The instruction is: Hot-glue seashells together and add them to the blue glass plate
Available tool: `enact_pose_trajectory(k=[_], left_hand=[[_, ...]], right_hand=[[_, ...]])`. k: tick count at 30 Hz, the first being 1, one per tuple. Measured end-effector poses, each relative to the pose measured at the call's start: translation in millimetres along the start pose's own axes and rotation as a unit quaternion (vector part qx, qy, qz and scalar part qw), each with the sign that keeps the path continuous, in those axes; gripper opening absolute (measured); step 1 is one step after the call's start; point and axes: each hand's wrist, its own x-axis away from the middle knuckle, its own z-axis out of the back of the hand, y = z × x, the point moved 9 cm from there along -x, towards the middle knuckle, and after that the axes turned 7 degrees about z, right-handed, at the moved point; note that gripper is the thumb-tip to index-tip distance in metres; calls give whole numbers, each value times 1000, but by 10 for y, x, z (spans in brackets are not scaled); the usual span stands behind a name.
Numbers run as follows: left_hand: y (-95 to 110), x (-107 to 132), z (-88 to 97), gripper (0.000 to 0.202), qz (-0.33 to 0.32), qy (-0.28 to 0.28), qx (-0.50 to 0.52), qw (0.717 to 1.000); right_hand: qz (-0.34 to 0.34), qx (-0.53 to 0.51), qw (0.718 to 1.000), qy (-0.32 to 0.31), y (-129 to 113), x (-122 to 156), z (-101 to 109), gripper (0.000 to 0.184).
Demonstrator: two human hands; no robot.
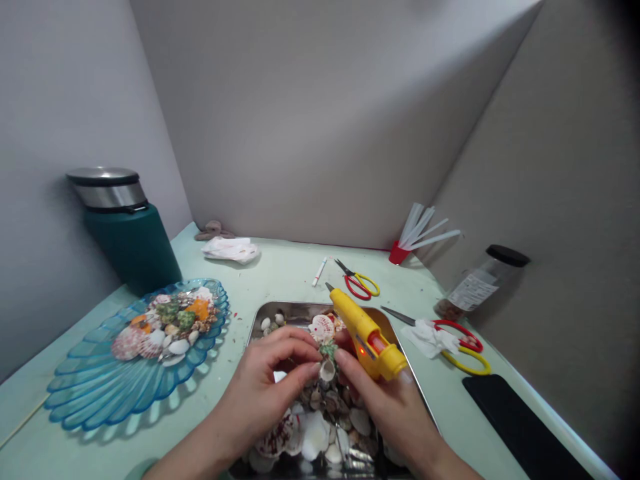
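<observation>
Shell cluster (329, 349) held over the steel tray (260, 317), just above the loose shells heaped in it. Left hand (273, 373) pinches a small pale shell (327, 369) between thumb and fingertips, pressing it up against the cluster's green piece. Right hand (385, 393) is closed round the yellow glue gun (367, 333), forefinger and thumb also steadying the cluster. The gun's lamp glows orange and its nozzle points away, toward the far wall.

Judgement: the joint wants even pressure from both sides and no twisting. Fingertips are best kept on the shell's back, off any seam where glue could squeeze out. With the gun in the same hand, the hot nozzle should stay turned clear of the left fingers.

Surroundings: blue glass dish (100, 393) of sorted shells to the left, green canister (125, 233) behind it. Small scissors (361, 283) lie beyond the tray, larger scissors (460, 343) on tissue to the right. Glue sticks (423, 233) stand in a red cup, near a lidded jar (475, 287). Nothing obstructs the hands.
</observation>
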Motion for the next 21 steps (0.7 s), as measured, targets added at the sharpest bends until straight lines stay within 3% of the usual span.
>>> enact_pose_trajectory(k=[6, 12, 17, 21], left_hand=[[-6, 13, 15, 10, -1, 26, -47, 999], [-200, 6, -22, 13, 78, 29, -69, 994], [-401, -2, -37, 12, 155, 24, 69, 985], [-514, 4, -82, 15, 229, 8, 227, 947]], right_hand=[[4, 7, 1000, -29, 20, 11, -55, 20], [17, 53, 998, -39, -10, -10, -73, 18], [34, 72, 997, -26, -48, -21, -44, 15], [35, 58, 997, -18, -61, -4, -22, 14]])
